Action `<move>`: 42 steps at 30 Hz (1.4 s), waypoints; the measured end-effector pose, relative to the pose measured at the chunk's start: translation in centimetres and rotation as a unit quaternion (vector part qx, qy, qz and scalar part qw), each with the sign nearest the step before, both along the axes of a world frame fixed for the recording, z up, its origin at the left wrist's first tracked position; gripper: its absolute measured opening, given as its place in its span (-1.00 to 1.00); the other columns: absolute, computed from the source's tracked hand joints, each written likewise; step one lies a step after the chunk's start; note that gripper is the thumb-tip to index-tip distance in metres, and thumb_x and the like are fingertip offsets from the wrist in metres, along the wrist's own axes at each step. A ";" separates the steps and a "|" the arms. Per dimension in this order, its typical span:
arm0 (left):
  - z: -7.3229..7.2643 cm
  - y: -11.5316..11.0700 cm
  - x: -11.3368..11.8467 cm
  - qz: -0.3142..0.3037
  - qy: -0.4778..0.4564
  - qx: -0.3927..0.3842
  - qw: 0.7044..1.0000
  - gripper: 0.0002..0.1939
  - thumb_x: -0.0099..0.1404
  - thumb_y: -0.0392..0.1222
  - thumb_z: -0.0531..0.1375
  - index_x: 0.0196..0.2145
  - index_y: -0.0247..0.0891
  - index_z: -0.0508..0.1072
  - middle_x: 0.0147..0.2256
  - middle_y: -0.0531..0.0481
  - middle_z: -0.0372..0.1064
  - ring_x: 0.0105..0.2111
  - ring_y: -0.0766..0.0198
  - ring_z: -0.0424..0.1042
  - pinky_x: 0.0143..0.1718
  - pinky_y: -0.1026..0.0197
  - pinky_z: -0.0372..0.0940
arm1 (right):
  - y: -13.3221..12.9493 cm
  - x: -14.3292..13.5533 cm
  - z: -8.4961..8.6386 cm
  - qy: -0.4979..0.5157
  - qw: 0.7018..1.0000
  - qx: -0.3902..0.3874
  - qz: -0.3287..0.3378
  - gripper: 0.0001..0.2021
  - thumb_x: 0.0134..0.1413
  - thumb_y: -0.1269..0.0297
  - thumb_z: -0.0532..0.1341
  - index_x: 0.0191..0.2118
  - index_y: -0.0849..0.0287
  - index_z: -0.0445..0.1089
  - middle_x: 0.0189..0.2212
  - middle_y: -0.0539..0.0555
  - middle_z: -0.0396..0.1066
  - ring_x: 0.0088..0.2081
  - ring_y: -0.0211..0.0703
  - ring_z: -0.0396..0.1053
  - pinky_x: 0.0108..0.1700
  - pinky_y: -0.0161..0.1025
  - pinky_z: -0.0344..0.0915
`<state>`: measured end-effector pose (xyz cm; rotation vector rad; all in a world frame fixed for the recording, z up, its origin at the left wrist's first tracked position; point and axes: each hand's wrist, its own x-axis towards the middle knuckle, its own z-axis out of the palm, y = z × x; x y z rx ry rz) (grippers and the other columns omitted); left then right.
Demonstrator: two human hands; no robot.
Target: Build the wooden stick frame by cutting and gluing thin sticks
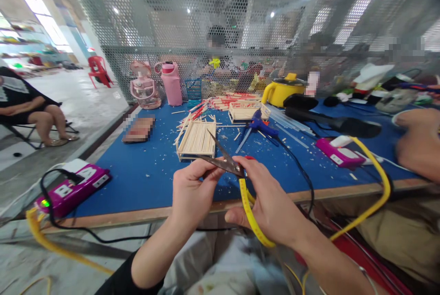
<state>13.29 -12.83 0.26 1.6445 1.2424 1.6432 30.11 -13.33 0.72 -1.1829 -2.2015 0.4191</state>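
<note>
Scissors (236, 169): held above the tabletop (161, 185) near its front edge, blades apart. R. hand (271, 198) is closed round the handle end, w/ a yellow tick-marked strip (246, 201) curving down from the pivot. L. hand (195, 185) is pinched by the blade; we can't tell what, if anything, it grips. We judge the metal stiff, fairly light; grip handles, avoid edges. Stick-built model bed (197, 138) beyond: prob. light, fragile; lift by base.
</note>
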 end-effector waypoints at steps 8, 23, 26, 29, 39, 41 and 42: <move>2.5 3.2 0.3 -0.075 0.000 -0.011 0.997 -0.89 0.24 -0.18 0.22 -0.33 -0.23 0.51 -0.42 0.04 0.54 -0.44 0.35 0.46 -0.38 0.35 0.30 | 3.3 -0.3 1.2 0.199 0.972 -0.102 -0.073 -0.37 -0.21 -0.17 0.32 -0.16 0.08 0.04 -0.38 -0.01 0.26 -0.44 -0.24 0.21 -0.43 -0.27 0.24; -0.4 5.9 -4.5 -0.067 0.526 -0.173 0.830 -0.74 0.35 -0.13 0.02 -0.34 -0.24 0.47 -0.29 -0.17 0.51 -0.27 0.02 0.50 -0.31 0.13 0.25 | 15.7 -1.8 3.2 0.500 0.841 -0.208 0.020 -0.33 -0.31 -0.48 0.13 -0.41 0.12 0.20 -0.55 -0.02 0.30 -0.60 -0.34 0.16 -0.62 -0.35 0.13; -0.4 8.5 -4.7 -0.074 0.506 -0.157 0.845 -0.74 0.34 -0.15 0.02 -0.35 -0.24 0.46 -0.28 -0.17 0.51 -0.26 0.05 0.48 -0.29 0.15 0.24 | 15.6 -1.6 2.3 0.504 0.846 -0.177 0.003 -0.38 -0.26 -0.41 0.17 -0.37 0.12 0.22 -0.54 -0.06 0.28 -0.61 -0.36 0.13 -0.62 -0.37 0.12; 0.7 9.4 -4.6 -0.082 0.509 -0.167 0.840 -0.74 0.29 -0.12 0.05 -0.45 -0.25 0.45 -0.41 -0.14 0.48 -0.39 0.11 0.44 -0.40 0.19 0.17 | 15.4 -1.4 1.6 0.493 0.846 -0.203 0.006 -0.40 -0.19 -0.38 0.16 -0.36 0.14 0.25 -0.52 -0.04 0.29 -0.60 -0.36 0.15 -0.61 -0.38 0.13; 3.7 9.0 -3.4 -0.083 -0.005 -0.085 0.993 -0.73 0.38 -0.04 -0.06 -0.33 -0.22 0.32 -0.57 0.16 0.03 -0.58 0.36 0.05 -0.57 0.32 -0.01 | 11.6 -2.8 2.0 0.320 0.940 -0.086 0.081 -0.28 -0.36 -0.29 0.34 -0.12 0.08 0.21 -0.27 0.05 0.35 -0.34 -0.18 0.29 -0.31 -0.25 0.29; 3.0 8.9 -3.4 -0.084 -0.038 -0.067 0.993 -0.74 0.37 -0.01 0.00 -0.32 -0.23 0.32 -0.55 0.15 0.08 -0.57 0.39 0.06 -0.57 0.34 0.01 | 10.8 -3.1 2.0 0.233 0.970 -0.050 0.051 -0.20 -0.47 -0.18 0.43 -0.06 0.08 0.18 -0.20 0.09 0.36 -0.24 -0.08 0.32 -0.18 -0.17 0.30; 2.7 8.7 -3.4 -0.083 -0.041 -0.062 0.994 -0.75 0.36 -0.02 0.02 -0.33 -0.24 0.33 -0.53 0.14 0.12 -0.56 0.40 0.08 -0.55 0.35 0.03 | 10.5 -3.2 1.9 0.198 0.979 -0.039 0.035 -0.17 -0.48 -0.15 0.45 -0.04 0.09 0.17 -0.17 0.11 0.36 -0.20 -0.04 0.32 -0.14 -0.13 0.30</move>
